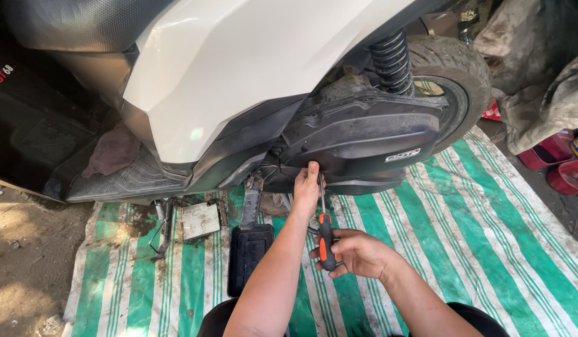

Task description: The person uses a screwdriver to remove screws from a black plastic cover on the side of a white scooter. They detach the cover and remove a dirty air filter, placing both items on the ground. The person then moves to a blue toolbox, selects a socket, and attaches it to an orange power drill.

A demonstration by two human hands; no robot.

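A white scooter [239, 68] stands over a green-and-white striped mat [464, 218]. My left hand [307, 190] reaches up to the lower edge of the black engine cover [364, 134], fingertips touching it beside the screwdriver's tip. My right hand [357, 253] grips a screwdriver [326, 240] by its black-and-orange handle. The shaft points up toward the cover's underside, next to my left fingers.
The rear wheel [454, 68] and a black coil spring [390, 59] sit at the right. A black footrest pad [247, 256], a metal plate [200, 219] and the stand lie on the mat. A reddish rag [114, 153] rests on the footboard. Red containers [560, 162] stand far right.
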